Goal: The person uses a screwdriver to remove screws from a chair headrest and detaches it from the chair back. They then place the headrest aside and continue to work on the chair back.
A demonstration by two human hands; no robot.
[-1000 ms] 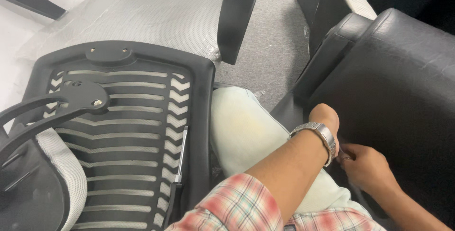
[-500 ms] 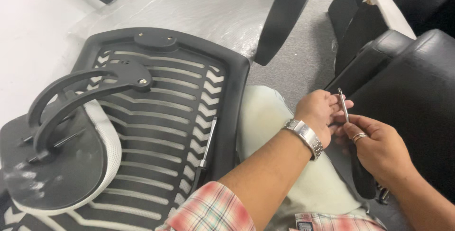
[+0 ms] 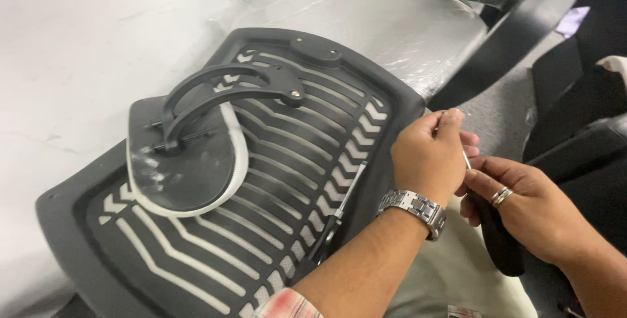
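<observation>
The left hand [image 3: 426, 158], a metal watch [image 3: 414, 208] on its wrist, pinches the thin steel shaft of a screwdriver [image 3: 491, 230], while the right hand [image 3: 526, 207], wearing a ring, grips its black handle. Both hover just beside the edge of a black slatted chair backrest [image 3: 274, 181]. On the backrest lie a curved black bracket [image 3: 225, 93], a mesh-edged headrest pad [image 3: 186, 168] and a second screwdriver [image 3: 336, 217].

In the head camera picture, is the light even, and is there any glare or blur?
Head view: soft, even light with weak shadows; pale glare on the plastic-wrapped seat and a shine on the wristwatch; the chair back is sharp; the left hand and right hand look slightly soft; straight edges bend near the corners.
</observation>
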